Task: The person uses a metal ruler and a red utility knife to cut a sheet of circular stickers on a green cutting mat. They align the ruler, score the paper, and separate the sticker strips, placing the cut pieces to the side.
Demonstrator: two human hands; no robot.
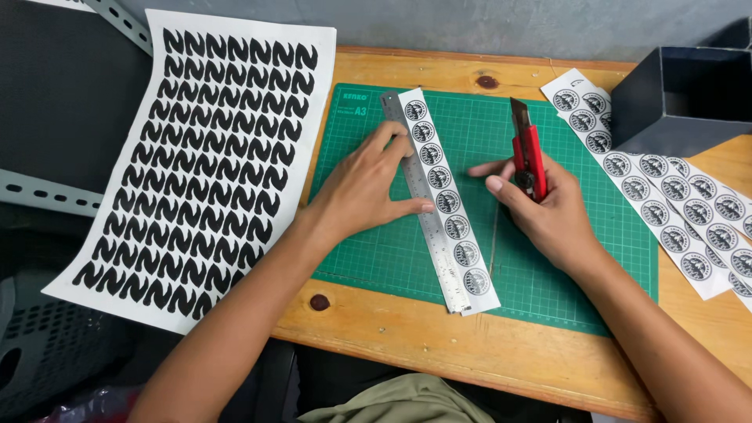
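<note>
My left hand presses flat on a steel ruler that lies diagonally on the green cutting mat. The ruler rests along the left edge of a white paper strip printed with a row of round black emblems. My right hand grips a red utility knife, blade end pointing away from me, held just right of the strip and above the mat.
A large white sheet with rows of black shapes hangs over the desk's left edge. More emblem strips lie at the right, beside a dark open box. The wooden desk ends near my lap.
</note>
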